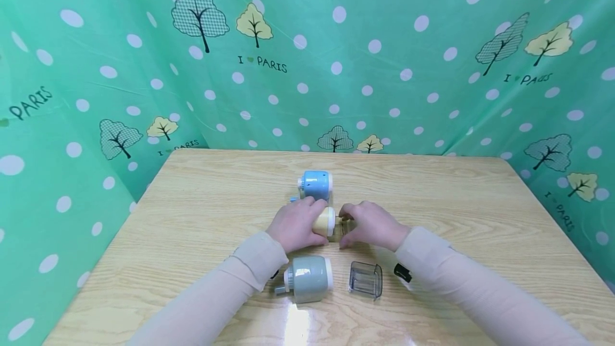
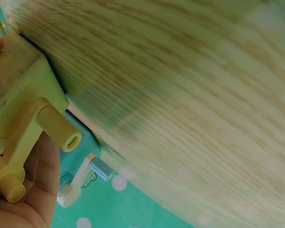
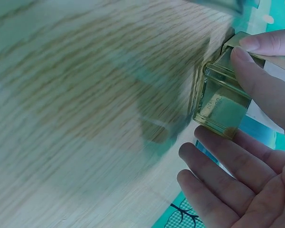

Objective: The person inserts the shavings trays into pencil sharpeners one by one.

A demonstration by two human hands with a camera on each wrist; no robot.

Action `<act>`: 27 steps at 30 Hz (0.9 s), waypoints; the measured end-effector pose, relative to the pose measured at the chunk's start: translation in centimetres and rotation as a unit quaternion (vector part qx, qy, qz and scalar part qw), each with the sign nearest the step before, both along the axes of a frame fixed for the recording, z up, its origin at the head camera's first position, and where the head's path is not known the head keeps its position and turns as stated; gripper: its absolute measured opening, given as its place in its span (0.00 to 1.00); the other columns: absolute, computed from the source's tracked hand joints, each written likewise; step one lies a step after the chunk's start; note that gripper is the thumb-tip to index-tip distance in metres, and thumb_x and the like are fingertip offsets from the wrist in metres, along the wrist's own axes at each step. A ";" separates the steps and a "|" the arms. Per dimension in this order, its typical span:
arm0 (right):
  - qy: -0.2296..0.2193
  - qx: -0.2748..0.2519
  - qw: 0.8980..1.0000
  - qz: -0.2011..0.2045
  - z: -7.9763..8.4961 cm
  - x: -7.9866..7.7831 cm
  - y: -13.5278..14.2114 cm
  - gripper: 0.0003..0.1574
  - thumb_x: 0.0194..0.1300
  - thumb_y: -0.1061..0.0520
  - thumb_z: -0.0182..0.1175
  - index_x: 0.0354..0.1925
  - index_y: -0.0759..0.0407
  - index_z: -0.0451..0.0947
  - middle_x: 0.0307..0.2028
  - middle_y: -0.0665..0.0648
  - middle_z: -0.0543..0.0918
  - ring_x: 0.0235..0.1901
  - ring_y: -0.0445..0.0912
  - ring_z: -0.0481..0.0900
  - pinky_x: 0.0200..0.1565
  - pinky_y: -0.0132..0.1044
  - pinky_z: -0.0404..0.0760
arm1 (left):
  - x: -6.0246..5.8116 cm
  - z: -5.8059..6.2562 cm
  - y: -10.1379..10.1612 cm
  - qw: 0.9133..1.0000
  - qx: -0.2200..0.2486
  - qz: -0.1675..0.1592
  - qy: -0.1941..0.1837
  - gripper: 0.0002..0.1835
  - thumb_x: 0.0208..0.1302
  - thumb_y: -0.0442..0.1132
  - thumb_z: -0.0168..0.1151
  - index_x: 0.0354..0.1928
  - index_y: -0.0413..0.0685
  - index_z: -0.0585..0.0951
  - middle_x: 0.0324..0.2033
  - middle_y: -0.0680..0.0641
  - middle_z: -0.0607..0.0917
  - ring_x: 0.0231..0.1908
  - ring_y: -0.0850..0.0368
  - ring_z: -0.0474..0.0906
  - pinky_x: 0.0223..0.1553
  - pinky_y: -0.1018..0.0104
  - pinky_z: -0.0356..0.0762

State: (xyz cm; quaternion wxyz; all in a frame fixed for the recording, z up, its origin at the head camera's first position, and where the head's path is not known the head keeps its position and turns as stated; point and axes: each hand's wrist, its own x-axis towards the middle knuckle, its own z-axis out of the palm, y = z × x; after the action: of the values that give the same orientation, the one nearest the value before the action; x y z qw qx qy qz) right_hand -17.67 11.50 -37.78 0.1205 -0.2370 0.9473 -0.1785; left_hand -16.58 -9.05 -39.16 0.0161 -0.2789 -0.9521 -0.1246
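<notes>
My left hand (image 1: 296, 224) grips a yellow crank pencil sharpener (image 1: 323, 222) that lies on its side near the middle of the table. Its crank handle (image 2: 59, 127) shows large in the left wrist view. With thumb and fingertips, my right hand (image 1: 370, 224) holds a see-through yellowish shavings drawer (image 3: 223, 107) at the sharpener's right end. In the right wrist view, a left-hand thumb (image 3: 270, 43) lies on the sharpener beside it. Whether the drawer is partly inside the body, I cannot tell.
Behind my left hand lies a blue crank sharpener (image 1: 315, 183). A grey-green sharpener (image 1: 309, 279) lies nearer me, with a see-through grey drawer (image 1: 365, 280) to its right. Green dotted cloth (image 1: 336, 57) hangs around the wooden table (image 1: 456, 196).
</notes>
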 end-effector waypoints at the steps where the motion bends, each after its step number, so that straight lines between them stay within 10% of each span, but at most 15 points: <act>1: 0.000 0.001 1.000 0.000 0.0 0.0 -0.1 0.40 0.42 0.43 0.80 0.51 0.59 0.80 0.46 0.58 0.87 0.45 0.50 0.85 0.51 0.45 0.83 | 0.0 0.0 0.0 1.000 0.000 0.000 -0.001 0.36 0.47 0.57 0.78 0.56 0.54 0.75 0.37 0.51 0.80 0.32 0.59 0.74 0.30 0.66 0.74; 27: -0.009 0.004 1.000 -0.010 -0.1 -0.1 -1.2 0.38 0.41 0.44 0.81 0.50 0.57 0.81 0.43 0.55 0.88 0.39 0.44 0.84 0.48 0.40 0.83 | -0.1 0.1 0.1 1.000 -0.003 0.003 -0.015 0.33 0.47 0.56 0.78 0.53 0.56 0.75 0.37 0.52 0.79 0.32 0.60 0.73 0.30 0.68 0.74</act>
State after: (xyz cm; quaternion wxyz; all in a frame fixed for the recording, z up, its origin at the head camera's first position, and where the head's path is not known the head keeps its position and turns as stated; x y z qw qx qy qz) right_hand -17.77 10.26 -37.91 0.1286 -0.2258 0.9492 -0.1778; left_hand -16.65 -8.95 -39.09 0.0018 -0.2738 -0.9536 -0.1255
